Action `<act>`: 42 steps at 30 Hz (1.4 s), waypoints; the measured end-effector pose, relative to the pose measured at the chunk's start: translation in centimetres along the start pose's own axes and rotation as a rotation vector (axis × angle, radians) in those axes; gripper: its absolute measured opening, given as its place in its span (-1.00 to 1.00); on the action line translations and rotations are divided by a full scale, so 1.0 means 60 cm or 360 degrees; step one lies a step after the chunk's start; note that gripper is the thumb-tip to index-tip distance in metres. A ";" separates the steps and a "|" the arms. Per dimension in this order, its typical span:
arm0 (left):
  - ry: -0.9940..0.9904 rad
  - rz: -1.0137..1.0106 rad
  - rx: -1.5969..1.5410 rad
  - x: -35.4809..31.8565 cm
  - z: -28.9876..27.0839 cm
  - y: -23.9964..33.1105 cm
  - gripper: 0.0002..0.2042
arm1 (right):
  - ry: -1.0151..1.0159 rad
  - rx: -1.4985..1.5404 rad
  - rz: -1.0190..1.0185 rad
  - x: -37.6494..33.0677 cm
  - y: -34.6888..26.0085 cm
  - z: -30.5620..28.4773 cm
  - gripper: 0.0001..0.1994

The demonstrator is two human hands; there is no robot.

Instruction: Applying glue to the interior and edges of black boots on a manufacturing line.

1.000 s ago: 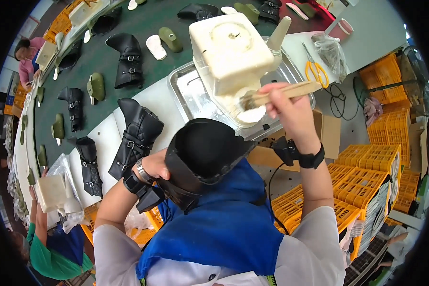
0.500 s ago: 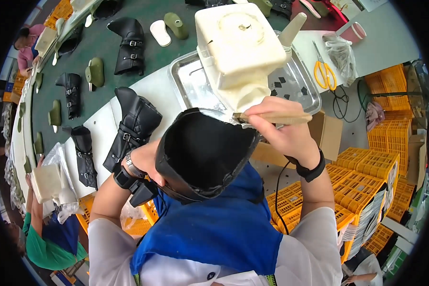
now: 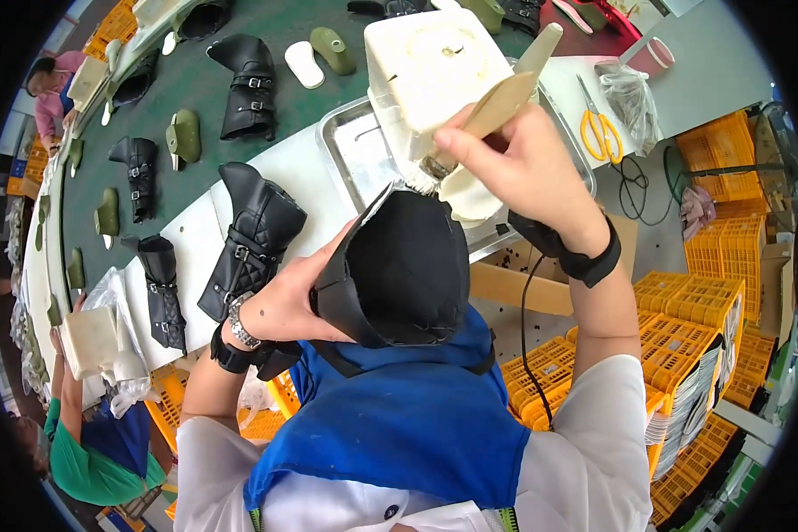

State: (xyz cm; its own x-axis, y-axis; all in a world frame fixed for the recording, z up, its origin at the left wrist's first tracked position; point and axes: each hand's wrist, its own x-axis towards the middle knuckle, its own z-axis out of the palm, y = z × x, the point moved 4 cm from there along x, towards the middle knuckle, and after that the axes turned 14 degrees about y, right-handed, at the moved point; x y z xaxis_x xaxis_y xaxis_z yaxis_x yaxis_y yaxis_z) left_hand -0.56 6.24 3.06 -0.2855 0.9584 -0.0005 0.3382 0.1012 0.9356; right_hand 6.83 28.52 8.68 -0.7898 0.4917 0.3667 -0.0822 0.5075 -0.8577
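Observation:
My left hand (image 3: 279, 306) is closed round the side of a black boot (image 3: 395, 275), its wide shaft opening turned up toward me. A wooden-handled brush (image 3: 496, 102) is in the closed fingers of my right hand (image 3: 532, 173). White bristles, apparently coated, lie at or very near the far rim of the opening; exact contact is hard to make out. Just beyond stands a cream container (image 3: 434, 75), partly covered by my right hand and the brush, in a metal tray (image 3: 346, 142). The boot's foot is hidden.
Orange-handled scissors (image 3: 601, 133) and a plastic bag (image 3: 629, 102) lie right of the tray. A buckled black boot (image 3: 253, 239) lies at left. Boots and green shoe lasts (image 3: 183, 136) stand on the green belt (image 3: 173, 80). Yellow crates (image 3: 674, 346) are stacked right; a co-worker in green (image 3: 97, 452) is at left.
My right hand has raised the brush handle to a steeper slant and shifted the bristles slightly left along the rim. The boot has turned, showing more of my left hand.

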 end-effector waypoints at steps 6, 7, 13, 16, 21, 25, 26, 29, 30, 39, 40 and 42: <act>0.0037 0.0063 0.0107 -0.001 0.007 0.024 0.00 | -0.0103 0.0100 0.0084 -0.004 -0.001 0.015 -0.74; 0.0101 0.0122 0.0151 -0.001 0.007 0.028 -0.03 | -0.0095 0.0081 0.0103 -0.004 0.000 0.017 -0.74; 0.0445 0.0405 0.0479 -0.014 0.013 0.016 -0.09 | -0.0071 -0.0077 0.0103 0.000 -0.009 0.009 -0.72; 0.0635 0.0394 0.0572 -0.019 0.014 0.012 -0.07 | -0.0020 -0.0150 0.0085 -0.001 -0.014 0.006 -0.72; 0.1017 0.0431 0.0615 -0.017 0.007 0.008 -0.08 | 0.0057 -0.0117 0.0169 -0.012 0.004 0.009 -0.71; 0.1186 0.0445 0.0632 -0.016 0.006 0.010 -0.06 | 0.0127 -0.0071 0.0220 -0.017 0.014 0.004 -0.70; 0.1231 0.0445 0.0638 -0.018 0.005 0.008 -0.05 | 0.0105 -0.0071 0.0253 -0.017 0.014 0.003 -0.70; 0.1303 0.0356 0.0613 -0.017 0.002 0.000 -0.04 | 0.0098 -0.0097 0.0273 -0.016 0.014 -0.006 -0.73; 0.1309 0.0354 0.0613 -0.016 0.001 0.003 -0.04 | 0.0093 -0.0097 0.0270 -0.016 0.009 -0.004 -0.73; 0.1490 0.0438 0.0604 -0.013 -0.018 0.019 -0.03 | 0.0192 0.0152 -0.0225 -0.048 -0.024 0.014 -0.90; 0.1565 0.0472 0.0667 -0.014 -0.021 0.022 -0.03 | 0.0171 0.0124 -0.0207 -0.050 -0.023 0.016 -0.90; 0.1642 0.0506 0.0731 -0.017 -0.023 0.024 -0.03 | 0.0149 0.0151 -0.0156 -0.051 -0.019 0.022 -0.90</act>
State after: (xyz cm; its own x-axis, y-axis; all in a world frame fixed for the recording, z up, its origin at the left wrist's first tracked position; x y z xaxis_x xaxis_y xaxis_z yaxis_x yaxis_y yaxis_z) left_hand -1.03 5.03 4.91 -0.6501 0.3087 0.6943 0.7571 0.1854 0.6264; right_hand 8.53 25.50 8.05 -0.7154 0.5092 0.4785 -0.2166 0.4895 -0.8447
